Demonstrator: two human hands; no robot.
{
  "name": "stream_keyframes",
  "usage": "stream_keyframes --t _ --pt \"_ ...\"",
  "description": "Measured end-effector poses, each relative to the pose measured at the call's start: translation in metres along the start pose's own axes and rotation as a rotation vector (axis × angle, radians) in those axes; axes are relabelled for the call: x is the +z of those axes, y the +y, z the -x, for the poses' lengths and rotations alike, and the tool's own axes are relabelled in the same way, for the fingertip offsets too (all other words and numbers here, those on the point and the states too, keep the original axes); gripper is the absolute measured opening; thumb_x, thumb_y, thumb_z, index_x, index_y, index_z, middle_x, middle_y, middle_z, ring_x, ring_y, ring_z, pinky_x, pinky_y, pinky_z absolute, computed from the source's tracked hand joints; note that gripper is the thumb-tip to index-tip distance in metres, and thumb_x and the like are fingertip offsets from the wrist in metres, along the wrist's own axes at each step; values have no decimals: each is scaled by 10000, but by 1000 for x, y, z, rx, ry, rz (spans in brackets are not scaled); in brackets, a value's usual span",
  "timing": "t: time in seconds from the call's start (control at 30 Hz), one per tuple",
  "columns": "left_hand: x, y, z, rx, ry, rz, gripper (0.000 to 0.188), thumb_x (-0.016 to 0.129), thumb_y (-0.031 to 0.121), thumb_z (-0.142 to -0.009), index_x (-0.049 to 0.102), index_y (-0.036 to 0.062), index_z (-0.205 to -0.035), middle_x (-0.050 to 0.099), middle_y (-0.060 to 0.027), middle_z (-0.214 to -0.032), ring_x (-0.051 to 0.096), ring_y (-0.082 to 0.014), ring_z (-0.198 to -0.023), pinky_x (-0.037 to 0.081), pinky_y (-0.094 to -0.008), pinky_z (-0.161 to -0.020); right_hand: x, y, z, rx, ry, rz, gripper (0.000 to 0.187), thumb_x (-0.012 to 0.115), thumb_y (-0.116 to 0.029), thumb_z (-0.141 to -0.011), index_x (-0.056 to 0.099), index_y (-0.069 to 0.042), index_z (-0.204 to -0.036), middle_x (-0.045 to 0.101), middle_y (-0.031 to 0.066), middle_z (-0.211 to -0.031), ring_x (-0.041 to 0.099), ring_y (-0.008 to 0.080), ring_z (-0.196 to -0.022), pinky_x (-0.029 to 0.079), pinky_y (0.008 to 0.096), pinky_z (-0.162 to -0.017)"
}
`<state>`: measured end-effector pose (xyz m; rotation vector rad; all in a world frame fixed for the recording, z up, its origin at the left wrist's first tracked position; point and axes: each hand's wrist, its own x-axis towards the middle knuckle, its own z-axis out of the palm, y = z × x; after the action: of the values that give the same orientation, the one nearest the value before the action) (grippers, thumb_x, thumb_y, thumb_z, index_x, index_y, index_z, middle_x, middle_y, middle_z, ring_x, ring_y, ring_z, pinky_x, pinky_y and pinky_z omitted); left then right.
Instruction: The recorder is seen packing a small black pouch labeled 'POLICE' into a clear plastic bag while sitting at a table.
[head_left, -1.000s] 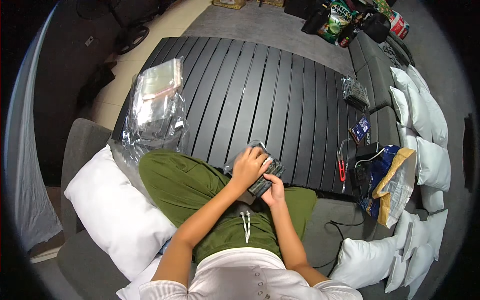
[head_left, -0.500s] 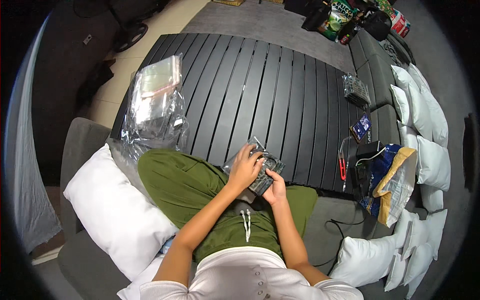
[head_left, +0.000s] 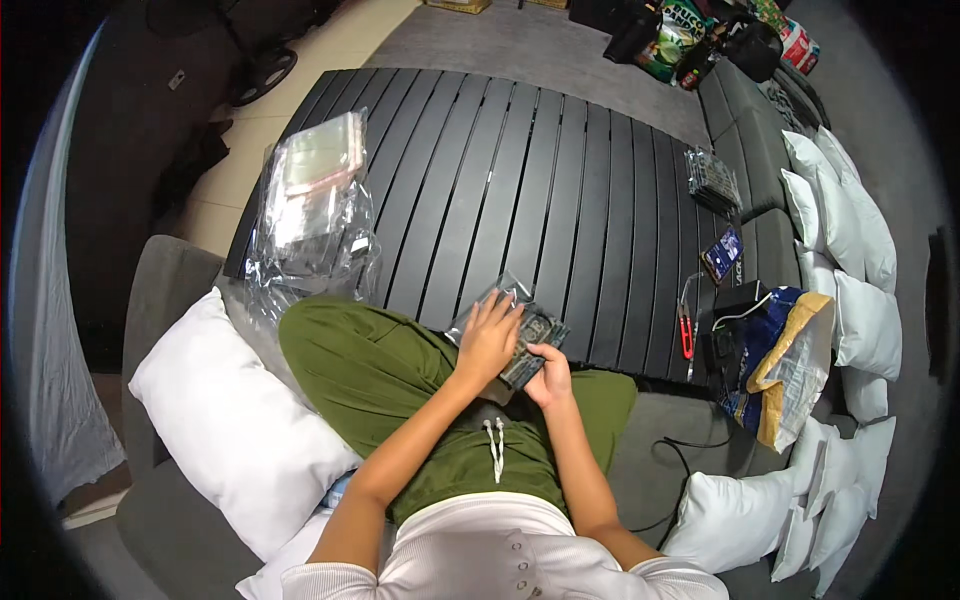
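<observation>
Over my lap, at the near edge of the black slatted table (head_left: 520,190), is a flat dark packet (head_left: 538,335) with a greenish-grey pattern, partly in clear plastic. My right hand (head_left: 549,376) holds its near right corner, thumb on top and fingers underneath. My left hand (head_left: 488,342) lies across its left side, fingers stretched out and slightly apart over the clear plastic. Part of the packet is hidden under that hand. A similar stack of dark plastic-wrapped packets (head_left: 712,182) lies at the table's right edge.
Clear plastic bags (head_left: 310,215) with flat light items lie on the table's left side. Toward the right edge are a red cutter (head_left: 686,335), a phone (head_left: 722,255) and a blue-and-yellow sack (head_left: 780,370). White pillows (head_left: 235,425) rest on the grey sofa.
The left hand's fingers have shifted slightly and spread a little on the plastic. The right hand keeps its hold, its thumb moved slightly. The packet stays almost in place.
</observation>
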<state>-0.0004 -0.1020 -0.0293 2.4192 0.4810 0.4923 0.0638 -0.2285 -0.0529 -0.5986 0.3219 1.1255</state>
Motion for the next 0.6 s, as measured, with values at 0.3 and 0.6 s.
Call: stream_keyframes --t 0.3,0.6 --pt "-15 28 -3 -89 -172 64 381 422 290 -953 477 214 -1321 350 -125 -1431 254 -379 -1342 186 -616 -1035 6 -2 -3 -116 -30 -144 321 462 -30 -819 546 0 -1127 610 109 -1093 591 244 -1003 454 383 -925" --pt "-43 65 -17 19 -169 -60 418 420 258 -948 414 298 -1364 293 -118 -1460 228 -400 -1345 186 -693 -977 49 -16 13 -169 -73 -30 377 427 -46 -831 496 2 -1199 539 124 -1206 518 246 -1116 401 396 -988"
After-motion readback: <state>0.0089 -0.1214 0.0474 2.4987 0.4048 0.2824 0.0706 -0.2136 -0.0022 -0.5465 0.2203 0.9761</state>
